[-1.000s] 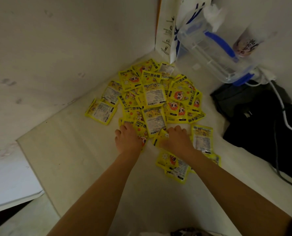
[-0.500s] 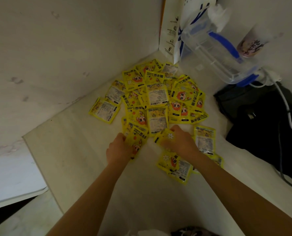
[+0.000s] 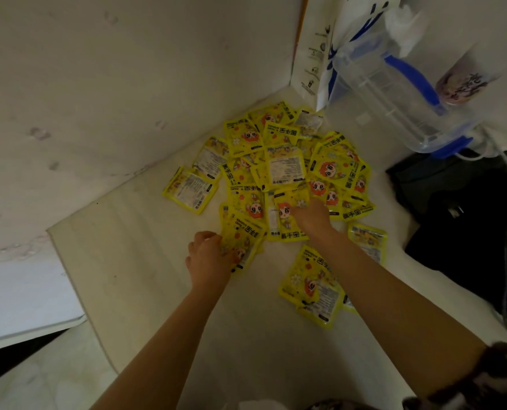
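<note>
Head view: the yellow packets (image 3: 284, 167) lie heaped on the pale surface (image 3: 127, 261), toward its far corner where two walls meet. At the heap's near left edge, the left hand (image 3: 209, 257) curls its fingers round a small stack (image 3: 241, 238) of them. The right hand (image 3: 313, 217) lies on a cartoon-faced packet (image 3: 286, 214) mid-heap; whether it pinches or only presses is unclear. A clear container (image 3: 394, 93) and a black bag (image 3: 468, 220) sit by the right edge.

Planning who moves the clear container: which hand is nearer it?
Right. The right hand rests on packets, in front-left of the container; left hand is farther left, closer to the person.
</note>
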{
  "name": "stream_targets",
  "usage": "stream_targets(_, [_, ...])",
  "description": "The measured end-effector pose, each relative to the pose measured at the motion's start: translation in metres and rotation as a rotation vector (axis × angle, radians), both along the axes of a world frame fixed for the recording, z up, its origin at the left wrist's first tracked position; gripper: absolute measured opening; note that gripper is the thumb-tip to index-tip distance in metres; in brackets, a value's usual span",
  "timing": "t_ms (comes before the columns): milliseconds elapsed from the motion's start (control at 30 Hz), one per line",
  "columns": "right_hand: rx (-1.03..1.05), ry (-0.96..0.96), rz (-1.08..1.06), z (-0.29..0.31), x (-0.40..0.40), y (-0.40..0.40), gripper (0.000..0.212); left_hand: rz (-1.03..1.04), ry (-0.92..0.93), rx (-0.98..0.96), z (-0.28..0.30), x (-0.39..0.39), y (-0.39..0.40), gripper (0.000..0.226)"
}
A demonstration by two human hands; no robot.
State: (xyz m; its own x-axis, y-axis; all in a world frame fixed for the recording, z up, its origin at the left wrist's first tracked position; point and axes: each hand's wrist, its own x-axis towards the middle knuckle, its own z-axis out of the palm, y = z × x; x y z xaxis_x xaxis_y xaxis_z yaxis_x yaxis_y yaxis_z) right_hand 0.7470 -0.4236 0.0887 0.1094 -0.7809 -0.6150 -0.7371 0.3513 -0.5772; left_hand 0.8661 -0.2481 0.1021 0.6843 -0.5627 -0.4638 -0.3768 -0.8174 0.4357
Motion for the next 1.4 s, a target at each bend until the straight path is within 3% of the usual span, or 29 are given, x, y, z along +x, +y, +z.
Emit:
stream_targets(67, [-0.008, 0.081, 0.014, -0.009, 0.004, -0.001, 0.035, 0.036, 0.016, -0.017, 0.001, -0.003, 0.001, 0.031])
stream_targets(200, [-0.009, 0.032, -0.025, -0.004, 0.009, 0.0, 0.031, 0.058, 0.033, 0.02, 0.002, -0.004, 0.0, 0.014])
stream_targets(567, [-0.026, -0.07, -0.057, 0.002, -0.001, 0.006, 0.045, 0.084, 0.044, 0.054, 0.011, -0.008, 0.007, 0.017])
stream_targets(667, [-0.028, -0.083, -0.07, 0.009, -0.011, 0.009, 0.059, 0.143, 0.119, -0.045, 0.011, -0.005, 0.013, 0.022])
stream_targets(800, [-0.031, -0.182, -0.127, 0.028, -0.03, 0.015, 0.049, 0.205, 0.191, -0.232, 0.017, 0.0, 0.019, 0.024])
stream_targets(933, [-0.027, -0.24, -0.201, 0.047, -0.055, 0.028, 0.058, 0.246, 0.26, -0.368, 0.019, 0.009, 0.016, 0.031])
stream_targets(1133, [0.017, -0.201, -0.152, 0.05, -0.093, 0.052, 0.012, 0.32, 0.347, -0.448, 0.022, 0.014, -0.01, 0.045])
stream_targets(1267, [0.039, -0.204, -0.237, 0.039, -0.108, 0.07, 0.016, 0.404, 0.444, -0.47, 0.023, 0.012, -0.026, 0.019])
stream_targets(1400, [0.061, -0.112, -0.247, 0.022, -0.112, 0.084, 0.018, 0.453, 0.422, -0.436, 0.015, 0.013, -0.04, 0.015])
